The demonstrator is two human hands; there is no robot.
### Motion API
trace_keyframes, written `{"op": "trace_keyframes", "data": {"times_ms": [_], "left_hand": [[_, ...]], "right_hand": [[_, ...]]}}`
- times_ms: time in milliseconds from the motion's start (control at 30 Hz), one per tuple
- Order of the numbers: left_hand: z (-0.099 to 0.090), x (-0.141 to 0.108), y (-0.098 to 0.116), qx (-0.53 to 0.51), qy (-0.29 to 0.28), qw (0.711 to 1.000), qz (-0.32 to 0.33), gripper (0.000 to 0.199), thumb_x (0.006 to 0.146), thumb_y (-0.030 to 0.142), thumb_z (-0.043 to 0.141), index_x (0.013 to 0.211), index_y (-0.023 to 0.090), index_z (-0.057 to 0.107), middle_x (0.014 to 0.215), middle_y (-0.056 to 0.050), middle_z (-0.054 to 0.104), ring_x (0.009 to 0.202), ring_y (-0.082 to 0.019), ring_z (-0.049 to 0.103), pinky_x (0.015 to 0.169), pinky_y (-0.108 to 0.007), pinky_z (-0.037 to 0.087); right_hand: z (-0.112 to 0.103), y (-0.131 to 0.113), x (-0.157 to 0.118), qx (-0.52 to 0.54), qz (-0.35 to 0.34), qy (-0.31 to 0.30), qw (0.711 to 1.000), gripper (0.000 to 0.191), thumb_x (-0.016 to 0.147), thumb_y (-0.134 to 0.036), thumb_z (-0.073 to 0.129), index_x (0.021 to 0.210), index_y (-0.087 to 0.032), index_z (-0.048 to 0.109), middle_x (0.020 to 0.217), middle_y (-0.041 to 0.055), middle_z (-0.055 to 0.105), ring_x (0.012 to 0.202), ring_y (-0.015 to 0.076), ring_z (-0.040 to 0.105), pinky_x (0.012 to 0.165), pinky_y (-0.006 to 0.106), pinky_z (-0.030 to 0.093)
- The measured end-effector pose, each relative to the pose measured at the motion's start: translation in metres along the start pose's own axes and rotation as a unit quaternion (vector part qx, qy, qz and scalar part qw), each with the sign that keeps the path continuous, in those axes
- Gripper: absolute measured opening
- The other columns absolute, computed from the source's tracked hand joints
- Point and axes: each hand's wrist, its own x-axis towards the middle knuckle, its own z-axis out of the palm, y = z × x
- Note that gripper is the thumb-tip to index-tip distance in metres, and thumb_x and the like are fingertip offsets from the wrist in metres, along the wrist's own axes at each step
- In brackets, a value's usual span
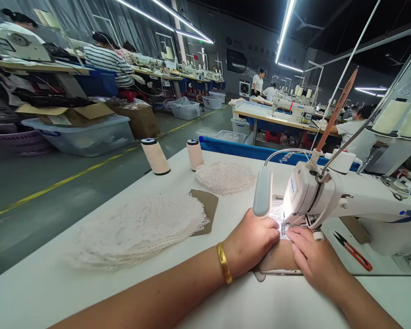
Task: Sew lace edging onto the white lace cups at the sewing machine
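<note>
A white sewing machine stands at the right, its lamp lighting a small piece of white lace under the needle area. My left hand, with a gold bracelet at the wrist, is closed on the lace's near left side, fingertips beside the presser foot. From the right, my right hand pinches the lace close to the foot, its fingers partly under the machine head. Much of the lace is hidden by my fingers. Between my hands shows a brown plate on the machine bed.
Left on the white table lie a large lace stack, a brown card and a smaller lace pile. Two thread cones stand behind. Red-handled thread snips lie at right. Co-workers sit at other machines beyond.
</note>
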Motion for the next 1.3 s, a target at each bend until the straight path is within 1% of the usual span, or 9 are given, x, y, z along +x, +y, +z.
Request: {"op": "trace_keyframes", "data": {"times_ms": [300, 467, 533, 667, 800, 900, 1000, 1133, 1300], "left_hand": [[-0.008, -0.001, 0.002, 0.029, -0.040, 0.997, -0.060, 0.017, 0.105, 0.027, 0.055, 0.115, 0.022, 0.068, 0.126, -0.010, 0.070, 0.114, -0.028, 0.066, 0.099, -0.042, 0.047], [-0.014, -0.002, 0.006, 0.070, -0.103, 0.986, -0.111, 0.036, 0.103, 0.038, 0.063, 0.133, 0.018, 0.062, 0.128, -0.015, 0.070, 0.124, -0.035, 0.063, 0.099, -0.049, 0.049], [-0.018, -0.001, 0.009, 0.092, -0.116, 0.982, -0.119, 0.034, 0.102, 0.040, 0.065, 0.127, 0.016, 0.065, 0.122, -0.015, 0.072, 0.119, -0.037, 0.065, 0.096, -0.050, 0.049], [-0.034, 0.001, 0.012, 0.084, -0.087, 0.987, -0.110, 0.025, 0.106, 0.031, 0.053, 0.092, 0.018, 0.070, 0.085, -0.006, 0.073, 0.082, -0.027, 0.068, 0.088, -0.045, 0.047], [-0.047, 0.001, 0.000, 0.038, -0.017, 0.995, -0.087, 0.027, 0.104, 0.018, 0.048, 0.093, 0.020, 0.072, 0.086, -0.005, 0.073, 0.083, -0.024, 0.066, 0.083, -0.039, 0.046], [-0.047, 0.000, -0.006, 0.002, -0.083, 0.995, -0.058, 0.013, 0.096, 0.018, 0.061, 0.103, 0.020, 0.072, 0.105, -0.005, 0.075, 0.093, -0.024, 0.067, 0.081, -0.035, 0.047], [-0.043, -0.003, -0.005, 0.010, -0.161, 0.979, -0.124, 0.007, 0.091, 0.024, 0.071, 0.096, 0.019, 0.070, 0.104, -0.008, 0.074, 0.089, -0.026, 0.068, 0.074, -0.034, 0.047], [-0.041, -0.004, 0.002, 0.013, -0.177, 0.965, -0.193, 0.003, 0.091, 0.022, 0.068, 0.088, 0.021, 0.066, 0.080, -0.004, 0.070, 0.076, -0.026, 0.067, 0.068, -0.033, 0.044], [-0.046, -0.003, 0.010, 0.018, -0.185, 0.963, -0.194, 0.007, 0.092, 0.023, 0.066, 0.087, 0.020, 0.063, 0.088, -0.006, 0.070, 0.084, -0.028, 0.066, 0.079, -0.039, 0.046]], "right_hand": [[0.006, 0.001, -0.002, -0.020, 0.004, 0.002, 1.000, 0.047, 0.102, -0.016, 0.045, 0.144, -0.021, 0.063, 0.131, 0.0157, 0.073, 0.117, 0.0354, 0.069, 0.086, 0.049, 0.065], [0.003, -0.002, -0.001, -0.007, -0.017, 0.040, 0.999, 0.042, 0.101, -0.010, 0.043, 0.134, -0.024, 0.064, 0.130, 0.0120, 0.073, 0.106, 0.0297, 0.072, 0.079, 0.041, 0.064], [0.002, -0.004, 0.000, 0.006, -0.042, 0.064, 0.997, 0.039, 0.101, -0.008, 0.043, 0.130, -0.024, 0.065, 0.124, 0.0113, 0.075, 0.102, 0.0279, 0.072, 0.076, 0.039, 0.063], [-0.001, -0.010, 0.003, 0.048, -0.117, 0.093, 0.988, 0.038, 0.101, -0.004, 0.044, 0.128, -0.023, 0.062, 0.110, 0.0090, 0.075, 0.097, 0.0254, 0.070, 0.083, 0.040, 0.061], [-0.003, -0.027, 0.006, 0.107, -0.148, 0.069, 0.981, 0.047, 0.103, -0.010, 0.047, 0.148, -0.022, 0.051, 0.133, 0.0122, 0.070, 0.123, 0.0284, 0.064, 0.104, 0.047, 0.056], [-0.004, -0.045, 0.007, 0.150, -0.163, 0.003, 0.975, 0.051, 0.103, -0.017, 0.053, 0.154, -0.022, 0.045, 0.136, 0.0130, 0.068, 0.125, 0.0299, 0.062, 0.104, 0.047, 0.055], [-0.004, -0.057, 0.007, 0.173, -0.196, -0.017, 0.965, 0.050, 0.101, -0.017, 0.057, 0.150, -0.023, 0.047, 0.119, 0.0107, 0.071, 0.105, 0.0268, 0.066, 0.089, 0.042, 0.058], [-0.005, -0.057, 0.006, 0.188, -0.167, -0.011, 0.968, 0.027, 0.101, -0.014, 0.057, 0.126, -0.025, 0.060, 0.101, 0.0052, 0.068, 0.091, 0.0224, 0.061, 0.082, 0.036, 0.053], [-0.009, -0.045, 0.001, 0.178, -0.140, -0.023, 0.974, 0.015, 0.104, -0.015, 0.052, 0.104, -0.025, 0.064, 0.090, 0.0021, 0.063, 0.085, 0.0205, 0.055, 0.077, 0.034, 0.047]]}}
